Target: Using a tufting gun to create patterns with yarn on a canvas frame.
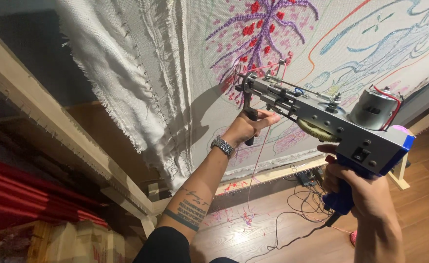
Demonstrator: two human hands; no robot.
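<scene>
A tufting gun (321, 114) is held against the stretched backing cloth (351, 34), needle end at the pink-and-purple motif (261, 29). Left hand (251, 125) fingers are clamped on the front handle, right hand (358, 187) fingers on the blue grip. Tufting is judged under way; steady pressure along the drawn outline is called for next.

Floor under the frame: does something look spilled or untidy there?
Yes. Short red and pink yarn scraps lie scattered on the wooden floor below the frame's lower bar, and a black cable runs in loose loops there. The cloth's frayed edge hangs ragged.
</scene>
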